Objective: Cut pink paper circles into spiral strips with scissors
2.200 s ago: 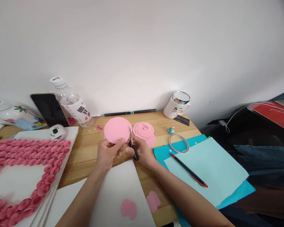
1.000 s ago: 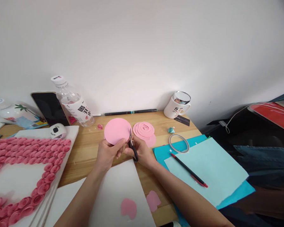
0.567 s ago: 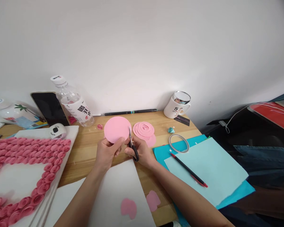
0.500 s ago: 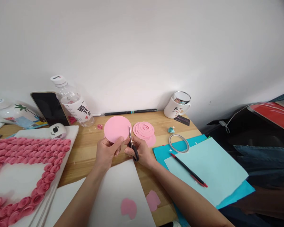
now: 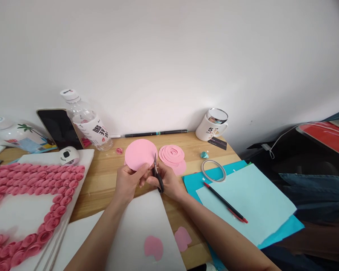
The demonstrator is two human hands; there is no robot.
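My left hand (image 5: 130, 181) pinches a pink paper circle (image 5: 139, 153) by its lower edge, thumb on top. Black-handled scissors (image 5: 159, 180) are in my right hand (image 5: 168, 181), their blades pointing up at the circle's right edge. Just right of the blades lies a stack of pink spiral-cut paper (image 5: 172, 155) on the wooden table (image 5: 101, 178). Beneath my forearms is a white board (image 5: 142, 222) with a pink paper scrap (image 5: 153, 247) on it. Another pink scrap (image 5: 182, 238) rests on the wood beside the board.
At left, a board carries rows of rolled pink paper flowers (image 5: 52, 225). A bottle (image 5: 92, 126), a phone (image 5: 58, 128) and a mug (image 5: 211, 126) stand by the wall. At right, a tape roll (image 5: 214, 171) and a pen (image 5: 224, 201) lie on blue paper sheets (image 5: 254, 203).
The pink circle has turned and shifted slightly in my left hand. The scissors have tilted a little more upright, with their handle moving slightly left.
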